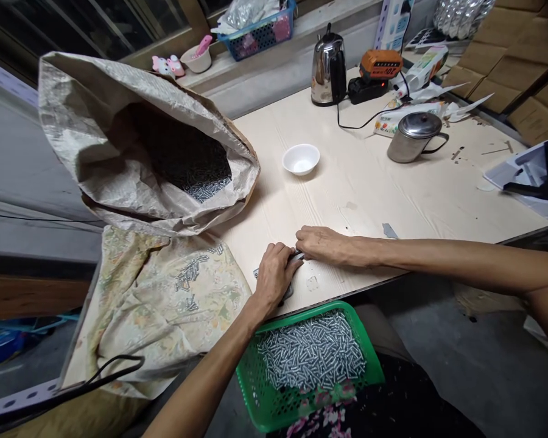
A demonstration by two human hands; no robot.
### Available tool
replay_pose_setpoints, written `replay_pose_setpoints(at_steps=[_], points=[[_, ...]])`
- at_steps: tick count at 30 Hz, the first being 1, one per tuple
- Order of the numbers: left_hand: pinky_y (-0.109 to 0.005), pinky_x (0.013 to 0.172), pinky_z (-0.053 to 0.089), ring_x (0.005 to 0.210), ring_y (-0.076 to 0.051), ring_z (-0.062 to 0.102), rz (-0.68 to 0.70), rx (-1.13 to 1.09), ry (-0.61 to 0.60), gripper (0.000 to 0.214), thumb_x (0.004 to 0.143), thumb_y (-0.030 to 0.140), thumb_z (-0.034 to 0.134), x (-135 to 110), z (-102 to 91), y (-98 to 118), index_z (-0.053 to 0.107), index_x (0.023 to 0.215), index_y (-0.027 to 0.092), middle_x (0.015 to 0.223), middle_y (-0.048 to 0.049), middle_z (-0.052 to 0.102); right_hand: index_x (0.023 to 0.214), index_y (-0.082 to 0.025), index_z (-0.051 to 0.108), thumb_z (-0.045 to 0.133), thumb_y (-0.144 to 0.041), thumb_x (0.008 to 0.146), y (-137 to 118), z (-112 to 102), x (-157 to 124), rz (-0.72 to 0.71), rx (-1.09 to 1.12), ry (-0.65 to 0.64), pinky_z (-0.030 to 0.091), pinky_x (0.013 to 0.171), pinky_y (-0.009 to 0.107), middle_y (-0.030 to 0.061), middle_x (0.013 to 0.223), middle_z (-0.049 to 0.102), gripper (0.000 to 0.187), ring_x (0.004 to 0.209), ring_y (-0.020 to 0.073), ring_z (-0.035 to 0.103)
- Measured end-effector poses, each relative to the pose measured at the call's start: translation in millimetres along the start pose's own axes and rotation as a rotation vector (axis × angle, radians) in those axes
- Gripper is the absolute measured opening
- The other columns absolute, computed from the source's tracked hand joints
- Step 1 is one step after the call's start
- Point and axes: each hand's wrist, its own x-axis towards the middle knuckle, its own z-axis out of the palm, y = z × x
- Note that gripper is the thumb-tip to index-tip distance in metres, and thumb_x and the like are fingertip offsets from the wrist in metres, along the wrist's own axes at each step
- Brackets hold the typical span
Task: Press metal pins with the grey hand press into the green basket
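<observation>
Small grey piece (296,255), mostly hidden

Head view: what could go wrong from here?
1. The left hand and right hand meet closely at a small metallic piece, mostly hidden; a slip might cause a pinch.
2. The green basket, loaded with small metal parts, sits by the front edge of the table; a knock could spill them.
3. Loose metal parts lie on the floral cloth; tugging it might scatter them.
</observation>
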Motion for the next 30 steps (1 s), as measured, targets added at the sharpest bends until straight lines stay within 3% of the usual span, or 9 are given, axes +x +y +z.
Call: replay_pose_setpoints(at_steps=[3, 6, 9, 11, 13, 17, 22, 27, 30], points=[[-0.036, 0.075, 0.046, 0.085, -0.022, 0.052, -0.021, 0.022, 0.004, 0.015, 0.091, 0.028, 0.056, 3, 3.3, 1, 0.063, 0.084, 0.018, 0.082, -0.0054, 0.060, 0.081, -0.015, 0.060, 0.050, -0.014, 0.093, 1, 2, 0, -0.021, 0.045, 0.017, 0.043, 0.072, 0.032, 0.0084, 0.086, 0.061, 0.016, 0.082, 0.0187, 0.050], [-0.039, 0.081, 0.047, 0.094, -0.024, 0.054, -0.039, 0.029, 0.005, 0.022, 0.087, 0.033, 0.062, 2, -3.3, -3, 0.064, 0.101, 0.017, 0.096, -0.0077, 0.062, 0.096, -0.014, 0.061, 0.059, -0.021, 0.089, 2, 1, -5, 0.015, 0.069, 0.068, 0.045, 0.078, 0.035, 0.0113, 0.099, 0.061, 0.010, 0.092, 0.0216, 0.051], [-0.041, 0.091, 0.045, 0.109, -0.026, 0.052, -0.087, -0.004, 0.152, 0.039, 0.085, 0.039, 0.063, -13, -22.3, -10, 0.060, 0.118, 0.018, 0.117, -0.0105, 0.058, 0.122, -0.011, 0.052, 0.073, -0.036, 0.079, 3, 0, -15, -0.006, 0.101, 0.149, 0.045, 0.087, 0.040, 0.0180, 0.123, 0.054, 0.054, 0.109, 0.0273, 0.047], [-0.039, 0.090, 0.044, 0.104, -0.025, 0.053, -0.172, 0.007, 0.264, 0.030, 0.089, 0.039, 0.057, -32, -36.1, -14, 0.065, 0.108, 0.018, 0.108, -0.0097, 0.061, 0.128, -0.011, 0.048, 0.071, -0.039, 0.081, 2, 0, -22, -0.038, 0.139, 0.191, 0.043, 0.091, 0.040, 0.0183, 0.128, 0.050, 0.059, 0.113, 0.0270, 0.046], [-0.038, 0.082, 0.044, 0.091, -0.025, 0.054, -0.280, 0.056, 0.283, 0.028, 0.090, 0.041, 0.053, -53, -44.5, -15, 0.069, 0.087, 0.018, 0.089, -0.0081, 0.063, 0.124, -0.014, 0.051, 0.063, -0.035, 0.088, -1, 2, -26, -0.029, 0.169, 0.210, 0.043, 0.090, 0.039, 0.0148, 0.120, 0.055, 0.043, 0.107, 0.0241, 0.048], [-0.032, 0.071, 0.041, 0.085, -0.024, 0.054, -0.464, 0.109, 0.091, 0.030, 0.084, 0.044, 0.059, -75, -40.1, -11, 0.068, 0.069, 0.020, 0.078, -0.0069, 0.063, 0.110, -0.015, 0.059, 0.056, -0.029, 0.093, -14, 15, -23, 0.009, 0.176, 0.222, 0.041, 0.081, 0.035, 0.0094, 0.100, 0.059, 0.022, 0.090, 0.0205, 0.049], [-0.025, 0.059, 0.032, 0.068, -0.016, 0.055, -0.732, -0.078, -0.112, 0.029, 0.079, 0.042, 0.061, -58, -32.1, -14, 0.068, 0.067, 0.016, 0.067, -0.0030, 0.063, 0.087, -0.018, 0.060, 0.051, -0.023, 0.095, -25, 38, -14, -0.007, 0.068, 0.270, 0.034, 0.074, 0.033, 0.0054, 0.088, 0.059, 0.013, 0.083, 0.0191, 0.047], [-0.025, 0.048, 0.021, 0.044, -0.008, 0.033, -0.788, -0.444, -0.289, 0.039, 0.070, 0.044, 0.067, -50, -39.4, -24, 0.052, 0.046, 0.016, 0.041, 0.0061, 0.038, 0.083, -0.017, 0.057, 0.046, -0.022, 0.097, -24, 48, -13, 0.003, 0.043, 0.363, 0.033, 0.070, 0.031, 0.0050, 0.082, 0.058, 0.019, 0.077, 0.0183, 0.048], [-0.025, 0.049, 0.021, 0.045, -0.008, 0.033, -0.770, -0.403, -0.247, 0.041, 0.076, 0.043, 0.060, -54, -38.9, -18, 0.051, 0.046, 0.017, 0.043, 0.0052, 0.038, 0.084, -0.018, 0.057, 0.044, -0.023, 0.098, -22, 49, -12, -0.024, 0.052, 0.390, 0.034, 0.069, 0.031, 0.0050, 0.082, 0.058, 0.020, 0.076, 0.0179, 0.050]])
